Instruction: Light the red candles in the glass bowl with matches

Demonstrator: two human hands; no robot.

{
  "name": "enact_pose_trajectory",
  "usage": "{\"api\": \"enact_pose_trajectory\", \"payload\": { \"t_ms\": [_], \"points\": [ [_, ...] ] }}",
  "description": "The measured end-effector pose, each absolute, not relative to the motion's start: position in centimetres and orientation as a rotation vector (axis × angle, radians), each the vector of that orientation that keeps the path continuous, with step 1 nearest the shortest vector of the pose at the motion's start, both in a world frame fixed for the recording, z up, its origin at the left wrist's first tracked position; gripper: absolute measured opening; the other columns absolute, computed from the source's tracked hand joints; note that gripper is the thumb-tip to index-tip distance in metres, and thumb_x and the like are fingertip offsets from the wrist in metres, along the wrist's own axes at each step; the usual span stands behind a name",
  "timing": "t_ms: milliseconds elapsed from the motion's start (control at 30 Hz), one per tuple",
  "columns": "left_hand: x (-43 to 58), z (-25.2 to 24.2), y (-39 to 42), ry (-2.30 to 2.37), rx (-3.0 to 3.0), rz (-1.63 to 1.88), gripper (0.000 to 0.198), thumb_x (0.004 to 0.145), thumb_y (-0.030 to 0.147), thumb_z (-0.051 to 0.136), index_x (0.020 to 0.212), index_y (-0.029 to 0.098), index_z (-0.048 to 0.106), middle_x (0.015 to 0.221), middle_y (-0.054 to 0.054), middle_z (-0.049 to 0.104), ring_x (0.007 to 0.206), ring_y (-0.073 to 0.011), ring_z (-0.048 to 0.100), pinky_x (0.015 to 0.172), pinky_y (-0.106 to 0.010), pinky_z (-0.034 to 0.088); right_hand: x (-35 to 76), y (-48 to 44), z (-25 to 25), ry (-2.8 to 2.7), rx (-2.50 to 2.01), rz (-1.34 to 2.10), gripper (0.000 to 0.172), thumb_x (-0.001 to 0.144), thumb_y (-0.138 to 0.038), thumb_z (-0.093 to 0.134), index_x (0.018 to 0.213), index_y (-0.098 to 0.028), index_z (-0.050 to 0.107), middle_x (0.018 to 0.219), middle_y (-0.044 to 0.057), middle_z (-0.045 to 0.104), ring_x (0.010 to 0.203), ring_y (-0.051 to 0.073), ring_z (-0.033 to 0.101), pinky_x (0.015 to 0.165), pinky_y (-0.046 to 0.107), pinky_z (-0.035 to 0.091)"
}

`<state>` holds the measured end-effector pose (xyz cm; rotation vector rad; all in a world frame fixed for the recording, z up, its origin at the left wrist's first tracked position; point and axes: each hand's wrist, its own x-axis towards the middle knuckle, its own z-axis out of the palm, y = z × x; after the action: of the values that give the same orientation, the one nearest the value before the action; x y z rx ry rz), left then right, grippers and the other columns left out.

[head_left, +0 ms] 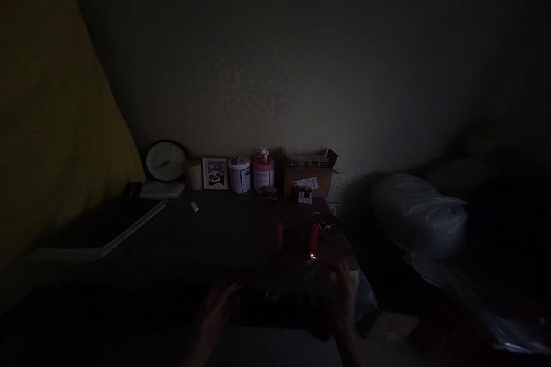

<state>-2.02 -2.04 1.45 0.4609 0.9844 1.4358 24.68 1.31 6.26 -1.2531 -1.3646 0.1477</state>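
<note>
The scene is very dark. My right hand [343,284], at the table's right side, pinches what looks like a lit match [315,257]. Its small flame glows at the foot of a red candle [314,236]; whether they touch I cannot tell. A second red candle [279,235] stands upright to the left of the first. Nearer to me, my left hand [216,305] is over the front of the table, fingers drawn together at a small, dim thing that I cannot make out.
Along the wall on the dark table [232,229] stand a round clock [166,161], a panda picture frame [216,174], a white tub [240,175], a pink-lidded tub [264,176] and a cardboard box [307,179]. A wire dish [327,225] lies right; plastic bags [419,212] are beyond the edge.
</note>
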Motion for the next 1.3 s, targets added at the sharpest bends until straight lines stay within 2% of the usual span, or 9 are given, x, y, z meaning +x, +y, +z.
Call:
{"api": "enact_pose_trajectory", "payload": {
  "t_ms": [133,433,600,700,833,1000,1167,1300],
  "points": [
    [-2.3,0.0,-1.6,0.985,0.507,1.435,0.038,0.061,0.037,0.075,0.094,0.022,0.067,0.107,-0.01,0.07,0.094,-0.0279,0.065,0.077,-0.039,0.051,24.7,1.3,7.4,-1.331,-1.245,0.224,0.02,0.078,-0.034,0.054,0.083,-0.02,0.067,0.08,0.004,0.065,0.075,0.018,0.061,0.062,0.026,0.047],
    [-3.0,-2.0,-0.9,1.016,0.478,1.438,0.037,0.059,0.037,0.074,0.092,0.022,0.068,0.102,-0.011,0.071,0.093,-0.0316,0.065,0.079,-0.045,0.052,24.7,2.0,9.1,-1.159,-1.229,0.461,0.026,0.076,-0.041,0.058,0.089,-0.018,0.063,0.078,0.003,0.065,0.07,0.017,0.059,0.058,0.025,0.047],
    [-3.1,-1.7,-1.0,1.026,0.455,1.428,0.035,0.059,0.036,0.074,0.091,0.022,0.068,0.103,-0.011,0.071,0.096,-0.0338,0.064,0.081,-0.048,0.051,24.7,2.6,10.1,-1.114,-1.167,0.474,0.028,0.074,-0.042,0.062,0.088,-0.017,0.062,0.081,0.004,0.064,0.072,0.017,0.057,0.058,0.025,0.046],
    [-3.0,-1.1,-1.3,1.021,0.437,1.444,0.033,0.06,0.035,0.074,0.089,0.022,0.068,0.105,-0.011,0.071,0.102,-0.0337,0.062,0.085,-0.047,0.05,24.6,2.7,11.1,-1.097,-1.141,0.489,0.028,0.074,-0.042,0.063,0.088,-0.018,0.062,0.078,0.003,0.064,0.07,0.016,0.057,0.057,0.023,0.045],
    [-2.7,-0.3,-1.3,1.033,0.416,1.427,0.029,0.061,0.034,0.073,0.088,0.022,0.068,0.1,-0.01,0.072,0.104,-0.0339,0.061,0.088,-0.047,0.049,24.7,3.2,12.1,-1.05,-1.116,0.524,0.028,0.072,-0.043,0.065,0.086,-0.019,0.063,0.081,0.003,0.066,0.076,0.017,0.059,0.064,0.025,0.046],
    [-2.6,0.0,-1.2,1.014,0.373,1.443,0.026,0.055,0.03,0.076,0.078,0.024,0.068,0.093,-0.007,0.074,0.114,-0.0343,0.054,0.092,-0.043,0.048,24.8,4.2,12.7,-0.946,-1.094,0.549,0.032,0.067,-0.046,0.068,0.084,-0.018,0.065,0.08,0.004,0.068,0.074,0.017,0.06,0.064,0.026,0.046],
    [-2.8,-0.8,-1.0,1.001,0.344,1.459,0.031,0.056,0.034,0.074,0.085,0.025,0.067,0.096,-0.008,0.074,0.118,-0.0343,0.051,0.093,-0.044,0.048,24.8,4.8,13.0,-0.896,-1.091,0.606,0.031,0.064,-0.045,0.071,0.079,-0.019,0.064,0.07,0.0,0.067,0.069,0.015,0.059,0.063,0.026,0.044],
    [-2.8,-1.0,-0.6,1.03,0.345,1.455,0.03,0.057,0.033,0.074,0.085,0.024,0.067,0.091,-0.009,0.074,0.114,-0.0356,0.055,0.091,-0.049,0.048,25.0,5.1,12.6,-0.885,-1.07,0.669,0.029,0.065,-0.044,0.071,0.079,-0.019,0.063,0.073,0.0,0.066,0.072,0.015,0.059,0.064,0.025,0.045]
  ]
}}
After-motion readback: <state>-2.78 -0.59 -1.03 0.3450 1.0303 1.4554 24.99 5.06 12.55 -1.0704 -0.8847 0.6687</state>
